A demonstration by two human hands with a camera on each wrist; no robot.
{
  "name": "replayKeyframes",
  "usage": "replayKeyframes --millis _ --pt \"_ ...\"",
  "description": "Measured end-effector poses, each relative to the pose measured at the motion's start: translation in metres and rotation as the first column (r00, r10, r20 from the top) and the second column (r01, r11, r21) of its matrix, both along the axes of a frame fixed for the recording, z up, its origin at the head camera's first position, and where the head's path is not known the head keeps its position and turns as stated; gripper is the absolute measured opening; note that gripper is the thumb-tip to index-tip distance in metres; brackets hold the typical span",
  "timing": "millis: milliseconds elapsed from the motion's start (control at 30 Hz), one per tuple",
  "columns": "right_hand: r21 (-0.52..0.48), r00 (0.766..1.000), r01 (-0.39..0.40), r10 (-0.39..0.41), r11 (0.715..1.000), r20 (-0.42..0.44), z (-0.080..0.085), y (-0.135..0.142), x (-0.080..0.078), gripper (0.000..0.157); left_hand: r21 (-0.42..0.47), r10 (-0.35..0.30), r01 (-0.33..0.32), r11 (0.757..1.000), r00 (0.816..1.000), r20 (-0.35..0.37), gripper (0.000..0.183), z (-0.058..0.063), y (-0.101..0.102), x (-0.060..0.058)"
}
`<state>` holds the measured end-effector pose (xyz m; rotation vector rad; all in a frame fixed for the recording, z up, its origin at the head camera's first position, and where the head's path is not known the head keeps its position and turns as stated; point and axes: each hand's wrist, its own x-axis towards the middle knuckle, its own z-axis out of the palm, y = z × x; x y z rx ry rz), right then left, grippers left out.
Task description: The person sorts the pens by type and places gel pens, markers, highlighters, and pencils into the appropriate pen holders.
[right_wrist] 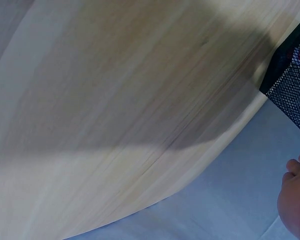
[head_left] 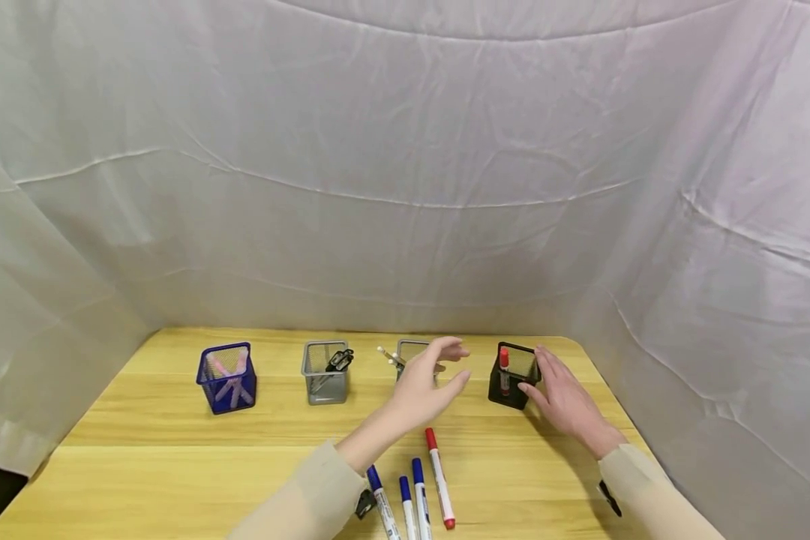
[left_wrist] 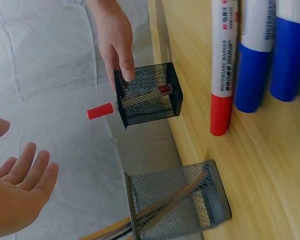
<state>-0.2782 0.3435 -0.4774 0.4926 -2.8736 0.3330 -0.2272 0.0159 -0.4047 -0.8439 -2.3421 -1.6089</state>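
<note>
A black mesh pen holder [head_left: 508, 394] stands at the right of the table with a red-capped marker [head_left: 504, 371] upright inside. My right hand [head_left: 567, 394] grips its right side near the rim, thumb on the near face; in the left wrist view the other fingers are mostly hidden. My left hand [head_left: 421, 382] is in the air with fingers spread and nothing in them, overlapping a grey mesh holder with pencils [left_wrist: 155, 212]. Below it on the table lie a red whiteboard marker [head_left: 440, 480] and several blue-capped markers [head_left: 421, 495].
Further left stand a silver mesh holder [head_left: 327, 390] with black-handled scissors and a blue mesh holder [head_left: 232, 399] with pink sticks. A small black object [head_left: 365, 504] lies beside the markers. Grey cloth [head_left: 378, 247] walls the table's back and sides.
</note>
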Motion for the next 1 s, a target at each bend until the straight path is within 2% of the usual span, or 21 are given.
replayKeyframes --millis 333,600,800,1000 --pt "0.005 1.000 0.004 -0.004 1.000 0.015 0.001 0.000 0.000 0.085 -0.030 0.009 -0.009 1.000 1.000 0.012 0.048 -0.012 -0.039 0.020" --pt "0.008 1.000 -0.005 0.005 1.000 0.012 0.003 0.002 0.001 0.085 -0.149 0.025 -0.024 0.989 1.000 0.008 0.048 -0.029 -0.064 0.029" --pt "0.010 1.000 -0.007 0.006 1.000 0.016 0.004 0.002 0.001 0.084 -0.236 -0.038 0.039 0.971 0.999 0.012 0.045 -0.044 -0.082 0.029" --pt "0.007 1.000 -0.015 0.015 1.000 0.012 0.003 0.001 0.001 0.084 -0.303 -0.108 0.124 0.945 0.992 0.070 0.038 -0.060 -0.103 0.033"
